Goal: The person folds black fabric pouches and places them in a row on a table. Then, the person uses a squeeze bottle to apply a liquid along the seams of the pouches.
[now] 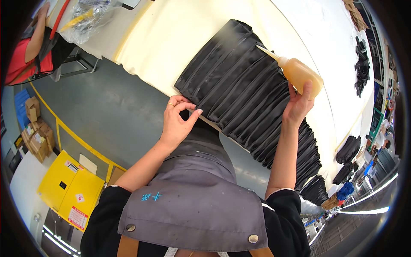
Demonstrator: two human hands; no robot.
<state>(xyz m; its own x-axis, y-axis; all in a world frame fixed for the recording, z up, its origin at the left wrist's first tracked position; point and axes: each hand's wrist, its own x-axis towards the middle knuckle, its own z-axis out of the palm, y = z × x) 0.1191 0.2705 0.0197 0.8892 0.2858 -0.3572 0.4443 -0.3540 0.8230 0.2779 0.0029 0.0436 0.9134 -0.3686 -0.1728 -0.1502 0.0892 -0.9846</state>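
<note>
Bottle-gripping on the right, edge-pinching on the left!
Holding the amber squeeze bottle (302, 76) by its lower end in the right hand (298, 105), with fingers wrapping round, and pointing its slim nozzle (269, 52) leftward over the far edge of the overlapping black fabric strips (239, 77); touching or hovering there, no telling which. Meanwhile, with the left hand (177, 120), pinching narrowly, thumb to index, right at the strips' near edge. Seeing the row fanning rightward from those fingertips, passing beneath the right forearm, along the pale table (167, 43).
</note>
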